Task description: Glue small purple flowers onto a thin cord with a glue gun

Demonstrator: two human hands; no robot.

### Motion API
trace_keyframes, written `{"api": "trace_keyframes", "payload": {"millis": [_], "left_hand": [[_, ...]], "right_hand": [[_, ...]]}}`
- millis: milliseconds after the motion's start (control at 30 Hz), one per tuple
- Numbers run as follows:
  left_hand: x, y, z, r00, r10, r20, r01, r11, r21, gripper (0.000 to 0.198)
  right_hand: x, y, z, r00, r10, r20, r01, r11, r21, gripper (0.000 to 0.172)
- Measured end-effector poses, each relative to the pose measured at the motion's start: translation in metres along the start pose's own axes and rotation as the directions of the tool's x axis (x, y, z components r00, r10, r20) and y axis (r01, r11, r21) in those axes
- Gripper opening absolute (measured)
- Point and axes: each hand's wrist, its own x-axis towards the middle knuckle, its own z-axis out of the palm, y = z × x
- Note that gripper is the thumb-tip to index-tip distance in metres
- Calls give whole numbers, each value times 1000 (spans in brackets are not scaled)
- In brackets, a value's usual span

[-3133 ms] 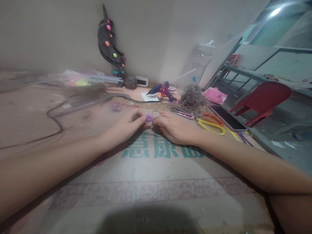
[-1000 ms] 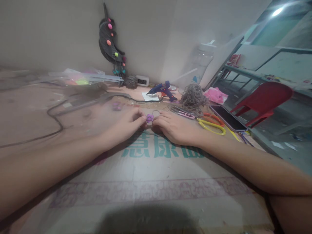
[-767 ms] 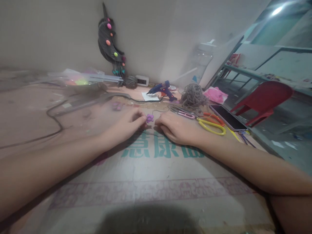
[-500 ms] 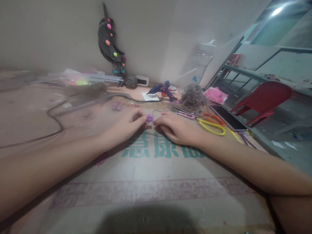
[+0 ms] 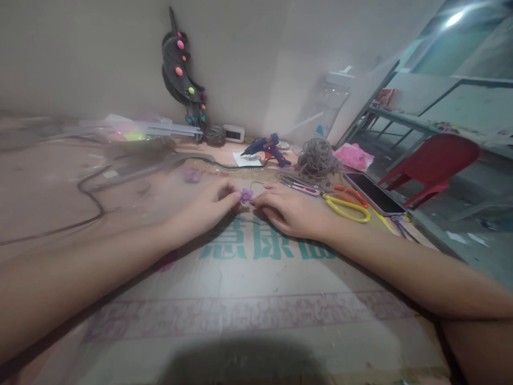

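A small purple flower (image 5: 246,195) with rounded petals is held just above the cardboard, between my two hands. My left hand (image 5: 218,199) pinches its left edge between thumb and forefinger. On the other side my right hand (image 5: 282,208) has its fingers closed, with the tips against the flower's right edge. A thin strand of grey yarn (image 5: 256,182) shows behind the fingertips. Whether the yarn is joined to the flower I cannot tell. Beyond my left hand lie blurred purple pieces (image 5: 192,175), likely more flowers.
A blue glue gun (image 5: 262,147) stands on white paper. To the right are a grey yarn ball (image 5: 316,158), scissors with yellow and orange handles (image 5: 347,207), a phone (image 5: 374,193) and a pink bag (image 5: 355,156). A decorated dark crescent (image 5: 176,69) leans on the wall.
My right fingertips have moved slightly left and now meet the flower's edge, where a small gap showed before. My left hand is nearly still.
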Motion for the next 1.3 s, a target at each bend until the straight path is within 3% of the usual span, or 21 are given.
{"api": "trace_keyframes", "payload": {"millis": [367,567,767,1033,1300], "left_hand": [[0,1,-1,1000,4,10,-4,1000,11,23],[0,-1,0,1000,16,13,-16,1000,2,24],[0,0,0,1000,12,0,-12,1000,7,23],[0,2,0,1000,7,6,-7,999,36,23],[1,0,-1,1000,19,8,-19,1000,14,22]], "right_hand": [[5,-7,-8,999,9,41,-7,999,-32,24],[4,-3,-4,996,13,84,-12,1000,-14,24],[5,-7,-6,999,-34,43,37,997,-63,24],[10,-3,-3,990,-41,138,56,993,-103,23],[9,-2,-3,991,-23,129,35,995,-92,25]]}}
